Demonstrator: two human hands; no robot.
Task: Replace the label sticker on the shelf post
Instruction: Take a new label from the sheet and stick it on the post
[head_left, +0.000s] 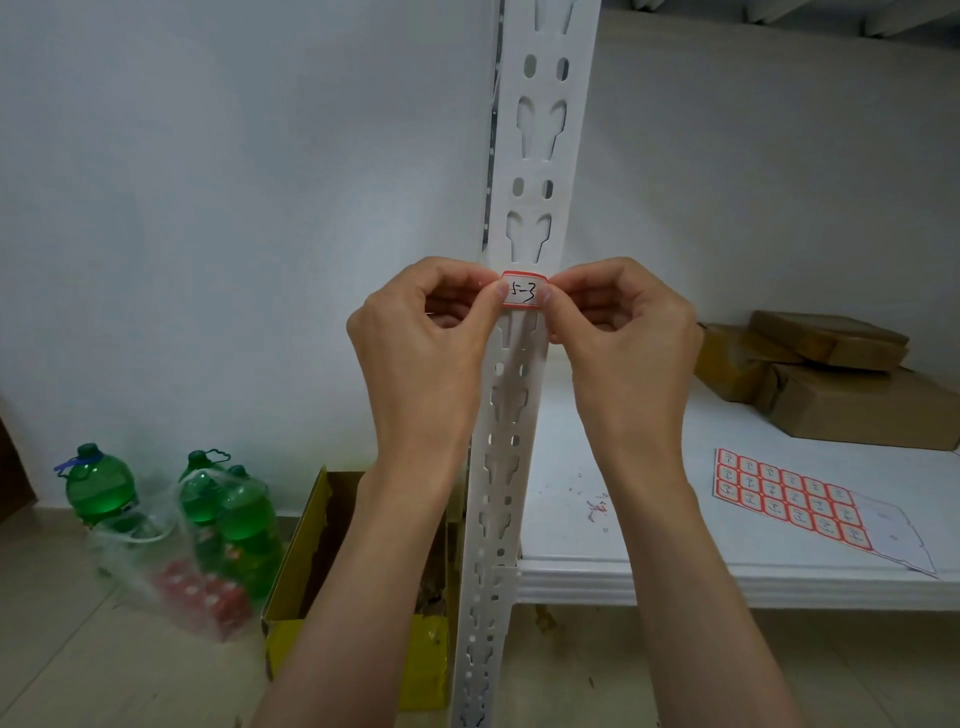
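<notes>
Label sticker (523, 291) against shelf post (540, 156), between both hands' thumbs.

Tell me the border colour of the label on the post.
Red border on the white label sticker; clearest in the head view.

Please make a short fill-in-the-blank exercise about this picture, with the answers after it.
1. Both hands hold a red-bordered label sticker against the white shelf ____.
2. The sticker sheet lies on the ____.
3. The bottles on the floor are ____ in colour.
4. The brown parcels lie to the ____ of the post.

Answers: post; shelf; green; right
</notes>
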